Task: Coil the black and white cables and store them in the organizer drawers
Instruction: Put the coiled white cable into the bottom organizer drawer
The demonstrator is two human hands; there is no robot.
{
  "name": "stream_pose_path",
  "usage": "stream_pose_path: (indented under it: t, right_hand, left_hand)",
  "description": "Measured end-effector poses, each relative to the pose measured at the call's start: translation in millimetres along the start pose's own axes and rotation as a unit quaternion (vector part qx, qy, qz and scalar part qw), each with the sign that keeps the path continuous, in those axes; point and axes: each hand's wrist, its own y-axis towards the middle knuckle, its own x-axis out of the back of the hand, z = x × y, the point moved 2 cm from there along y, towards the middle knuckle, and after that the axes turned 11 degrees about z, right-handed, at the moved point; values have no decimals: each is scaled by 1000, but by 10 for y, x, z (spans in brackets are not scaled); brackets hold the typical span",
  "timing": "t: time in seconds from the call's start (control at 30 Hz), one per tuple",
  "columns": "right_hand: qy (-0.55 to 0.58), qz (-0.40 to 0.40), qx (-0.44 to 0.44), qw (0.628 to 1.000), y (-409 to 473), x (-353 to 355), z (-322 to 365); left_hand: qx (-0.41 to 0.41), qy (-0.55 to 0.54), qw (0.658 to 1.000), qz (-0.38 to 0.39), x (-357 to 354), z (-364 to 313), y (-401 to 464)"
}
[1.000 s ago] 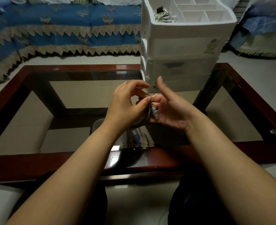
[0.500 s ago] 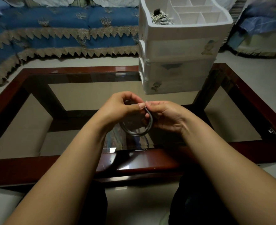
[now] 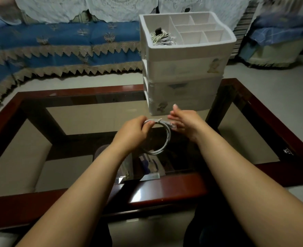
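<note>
— Head view, then: where does the white cable (image 3: 166, 138) sit against the hands?

— It is coiled into a loop held above the glass-topped desk (image 3: 86, 120). The left hand (image 3: 132, 130) pinches the top of the coil at about 11 o'clock on the loop, fingers curled round the strands. The rest of the loop hangs down toward 6 o'clock, clear of the glass.

— And the right hand (image 3: 184, 122)?

— Just beside the coil at its 2 o'clock, fingers straight and spread, palm turned toward the left hand. The cable's clear plug (image 3: 172, 126) lies against that palm; whether the skin actually touches it, I cannot tell.

— The organizer (image 3: 184, 50)?

— At 12 o'clock from the hands, standing on the far edge of the desk, white, with stacked drawers and an open divided tray on top. Another bundle of cable (image 3: 160, 37) with a dark piece on it lies in the tray's left compartment.

— Anything hard to make out?

— The left side of the loop is hidden behind the left hand and wrist. The drawer fronts are translucent and dim, their contents unreadable. Things under the glass are only reflections and blurs. A blue sofa (image 3: 58, 47) sits beyond.
</note>
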Motion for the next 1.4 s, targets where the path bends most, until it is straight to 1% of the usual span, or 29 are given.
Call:
stream_pose_path:
  t: [0.07,0.13,0.2,0.27,0.37,0.43,0.5,0.63,0.73,0.9,1.03,1.1,1.2,1.23,1.3,1.33,1.4]
  right_hand:
    - [103,-16,-22,994,146,179,57]
    - [199,-22,-36,979,323,332,83]
    - [277,-10,-33,960,475,397,66]
    - [325,-16,-23,945,543,397,34]
    - [402,-52,-2,914,612,413,-25]
    - [421,-61,6,905,625,402,-64]
    - [426,-73,5,902,609,417,-109]
    - [399,-102,-11,911,489,453,-152]
    - [379,-114,-43,917,366,461,-177]
    - [286,-109,-106,946,45,493,-297]
    - [276,-88,-121,949,-158,545,-373]
    - [285,-79,-133,946,-212,537,-378]
    - [303,-94,-130,939,-241,479,-365]
    - [301,-96,-124,941,-236,458,-355]
    - [292,-91,-112,946,-231,414,-336]
    - [288,-87,-108,948,-235,390,-329]
    - [282,-78,-109,950,-234,345,-337]
  left_hand:
    - [-25,2,999,-22,69,-44,97]
    - [-62,48,996,-42,125,-41,233]
    - [-95,115,988,-39,167,-40,379]
    - [-119,145,982,-34,197,-84,489]
    - [-126,125,984,-24,171,-162,629]
    - [-132,142,981,-15,138,-183,710]
    - [-127,160,979,-4,127,-202,790]
    - [-100,153,983,11,117,-252,862]
    - [-90,140,986,12,98,-289,866]
    - [-68,122,990,8,76,-356,911]
    - [-49,148,988,6,20,-404,904]
    - [-37,142,989,-19,-25,-441,859]
    - [26,93,994,-60,-98,-549,815]
    - [60,62,995,-47,-112,-588,827]
    - [129,-19,991,20,-123,-659,872]
    - [152,-68,985,56,-131,-675,897]
    - [180,-159,967,87,-146,-663,931]
